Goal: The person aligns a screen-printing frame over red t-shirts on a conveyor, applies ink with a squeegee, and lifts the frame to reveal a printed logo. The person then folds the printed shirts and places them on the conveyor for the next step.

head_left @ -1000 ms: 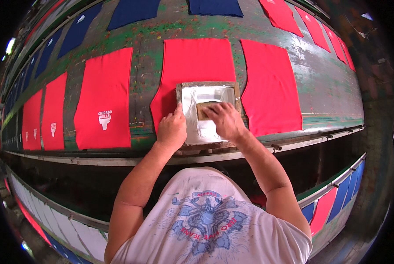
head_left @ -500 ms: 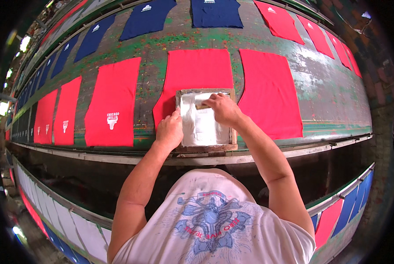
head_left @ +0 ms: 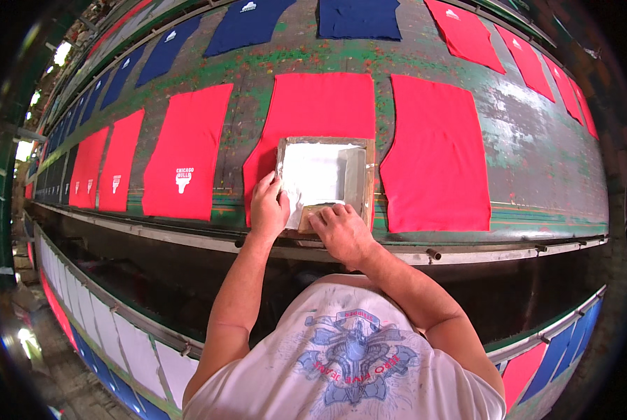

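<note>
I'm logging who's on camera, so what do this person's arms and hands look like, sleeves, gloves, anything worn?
Both forearms are bare to the short sleeves of a white T-shirt with a blue-grey graphic. The left hand and right hand wear no gloves; no watch or rings show.

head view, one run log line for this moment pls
left hand: pressing frame edge | right hand: gripping squeegee at near end | screen frame: on red shirt | table: shirts laid flat
</note>
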Demonstrator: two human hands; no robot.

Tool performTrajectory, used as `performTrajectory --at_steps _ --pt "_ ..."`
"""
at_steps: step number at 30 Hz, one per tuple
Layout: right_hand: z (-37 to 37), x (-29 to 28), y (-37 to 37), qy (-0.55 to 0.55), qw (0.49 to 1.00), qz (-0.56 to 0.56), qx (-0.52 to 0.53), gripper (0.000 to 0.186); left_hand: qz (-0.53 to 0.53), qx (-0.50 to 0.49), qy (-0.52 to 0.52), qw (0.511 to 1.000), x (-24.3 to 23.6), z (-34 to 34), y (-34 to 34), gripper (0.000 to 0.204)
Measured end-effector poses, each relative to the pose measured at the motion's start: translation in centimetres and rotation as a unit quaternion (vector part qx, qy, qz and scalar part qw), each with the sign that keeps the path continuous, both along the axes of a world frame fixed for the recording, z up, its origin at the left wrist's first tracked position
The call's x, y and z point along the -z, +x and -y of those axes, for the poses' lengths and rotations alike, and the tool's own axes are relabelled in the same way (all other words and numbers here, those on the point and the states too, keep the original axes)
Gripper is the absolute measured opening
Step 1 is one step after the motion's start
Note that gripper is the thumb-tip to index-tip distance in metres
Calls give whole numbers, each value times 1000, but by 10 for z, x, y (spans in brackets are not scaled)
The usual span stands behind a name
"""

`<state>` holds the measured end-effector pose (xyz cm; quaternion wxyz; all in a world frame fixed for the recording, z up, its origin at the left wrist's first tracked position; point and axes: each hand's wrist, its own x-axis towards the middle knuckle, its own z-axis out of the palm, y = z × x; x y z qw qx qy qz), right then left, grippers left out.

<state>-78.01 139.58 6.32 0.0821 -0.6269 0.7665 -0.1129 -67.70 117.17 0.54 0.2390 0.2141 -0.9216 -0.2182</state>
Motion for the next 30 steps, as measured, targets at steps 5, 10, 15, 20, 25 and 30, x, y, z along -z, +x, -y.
performTrajectory --at_steps 5,10,15,20,25,30 --pt "-13 -10 1 -41 998 35 -18 48 -16 -30 53 998 12 -1 3 44" --pt "2 -21 -47 -54 992 109 11 45 -45 -39 82 995 16 -1 3 45" --pt "73 -10 -143 -114 984 39 134 50 -68 -53 169 982 15 -2 1 46" --pt "131 1 -202 151 970 123 143 71 -69 -66 190 977 14 -4 1 49" --pt "147 -5 -224 185 952 189 154 87 -92 -50 209 972 18 -4 2 42" --pt "160 -15 -236 249 925 222 182 92 -160 -8 203 966 15 -8 8 41"
